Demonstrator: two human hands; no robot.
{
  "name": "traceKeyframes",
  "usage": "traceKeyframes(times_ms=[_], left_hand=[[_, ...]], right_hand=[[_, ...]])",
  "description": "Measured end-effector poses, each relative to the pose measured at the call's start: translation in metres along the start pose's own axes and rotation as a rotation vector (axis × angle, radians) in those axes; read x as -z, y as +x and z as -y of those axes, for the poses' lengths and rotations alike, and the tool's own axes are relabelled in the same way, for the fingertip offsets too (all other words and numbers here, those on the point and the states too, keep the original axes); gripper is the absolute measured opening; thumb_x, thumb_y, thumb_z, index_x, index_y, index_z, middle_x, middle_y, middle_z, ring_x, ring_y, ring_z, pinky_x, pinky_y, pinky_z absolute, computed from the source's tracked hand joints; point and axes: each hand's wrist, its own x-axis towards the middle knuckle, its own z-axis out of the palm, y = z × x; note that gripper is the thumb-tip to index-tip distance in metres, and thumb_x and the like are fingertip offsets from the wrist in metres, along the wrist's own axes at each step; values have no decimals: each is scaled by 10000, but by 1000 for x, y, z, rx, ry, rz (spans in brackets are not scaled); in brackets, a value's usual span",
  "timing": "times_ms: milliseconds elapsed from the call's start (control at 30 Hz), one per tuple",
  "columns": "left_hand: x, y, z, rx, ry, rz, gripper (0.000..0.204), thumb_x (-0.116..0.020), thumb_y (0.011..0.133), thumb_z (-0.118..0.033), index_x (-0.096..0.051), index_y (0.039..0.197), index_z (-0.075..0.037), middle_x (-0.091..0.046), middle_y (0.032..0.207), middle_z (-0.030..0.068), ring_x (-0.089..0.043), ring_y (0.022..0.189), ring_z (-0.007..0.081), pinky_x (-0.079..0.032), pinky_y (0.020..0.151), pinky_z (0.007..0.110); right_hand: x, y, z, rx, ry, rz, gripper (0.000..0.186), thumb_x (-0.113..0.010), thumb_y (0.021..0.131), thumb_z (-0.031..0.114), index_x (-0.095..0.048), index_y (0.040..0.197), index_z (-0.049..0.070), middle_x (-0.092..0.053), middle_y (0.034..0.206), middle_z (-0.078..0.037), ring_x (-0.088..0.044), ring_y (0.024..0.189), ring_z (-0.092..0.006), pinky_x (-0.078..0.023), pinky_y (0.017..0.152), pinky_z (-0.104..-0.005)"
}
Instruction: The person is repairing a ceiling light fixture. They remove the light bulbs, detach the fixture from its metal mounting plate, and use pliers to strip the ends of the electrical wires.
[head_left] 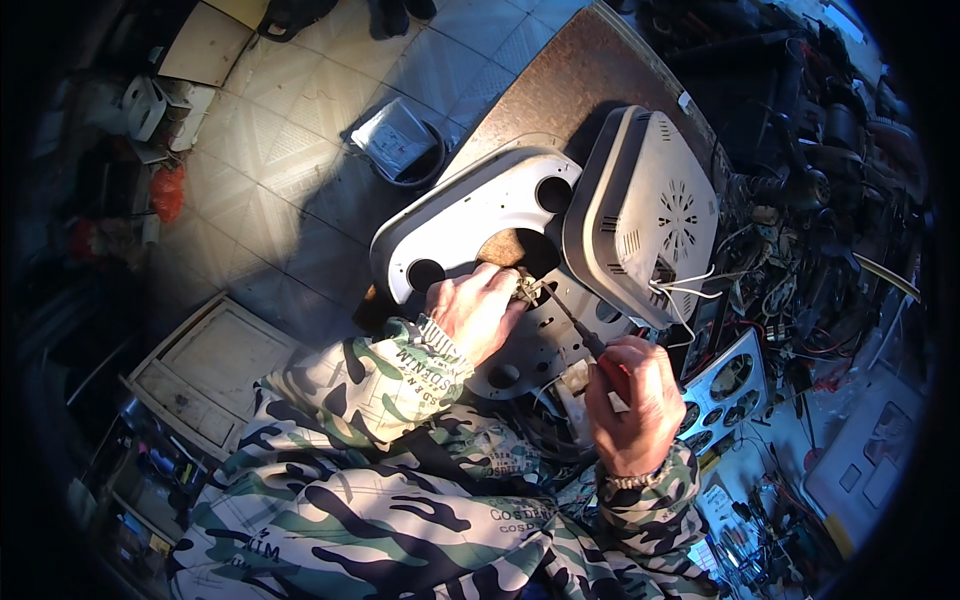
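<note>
At the far left, on the tiled floor [270, 150], lies a flat pale wooden frame [205, 375] with a recessed panel, and higher up stands a dark round bucket [405, 150] with a plastic bag inside.

Toward the middle, a brown speckled surface [560, 80] carries a white plastic panel [470, 215], smooth and curved, with several round holes. The left hand [475, 310] rests over the lower edge of this panel. Its fingers are curled closed around a small metallic part [527, 288], which is pinched at the fingertips; I cannot tell exactly what kind of part it is. Below the left hand lies a grey metal plate [535, 350], flat and rounded, with small drilled holes.

The right hand [630, 405] is closed in a full grip around the red handle of a screwdriver [585, 335]. Its thin dark shaft goes up and left, and the tip meets the small part just beside the left fingertips. Both hands are close together, with the part between them.

To the right of the hands, a white plastic housing [650, 215] leans tilted, square with rounded corners and ventilation slots. Loose white wires [685, 285] come out from its lower edge. Further right lies a pale panel with round openings [730, 385], among tangled cables.
</note>
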Motion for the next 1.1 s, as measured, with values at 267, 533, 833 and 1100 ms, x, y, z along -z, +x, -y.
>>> traceKeyframes(times_ms=[267,533,833,1100], left_hand=[[1,3,3,-25,21,35,361,-791,871,-188,-694,1197,-67,-719,1079,119,-730,848,379,-601,708,482],[1,2,1,-43,4,-8,362,-801,867,-190,-702,1190,-60,-723,1058,116,-735,820,371,-608,686,459],[-12,1,6,-14,15,-32,337,-784,886,-238,-721,1170,-68,-737,1060,110,-750,834,332,-607,685,449],[-6,3,3,-65,-37,-20,371,-807,848,-273,-729,1159,-84,-744,1044,111,-752,876,306,-611,734,403]], right_hand=[[-24,4,2,-27,-13,12,307,-759,746,-101,-644,1011,2,-645,956,-152,-683,718,-295,-566,639,-360],[-27,11,-1,-37,-15,52,297,-754,751,-102,-636,1004,0,-633,958,-156,-684,731,-313,-570,652,-367],[-36,19,7,53,-122,5,376,-817,821,-30,-637,1150,-19,-684,967,-165,-717,764,-310,-592,658,-365],[-34,28,23,137,-229,67,296,-854,837,39,-630,1027,3,-628,785,-126,-662,638,-279,-545,583,-353]])
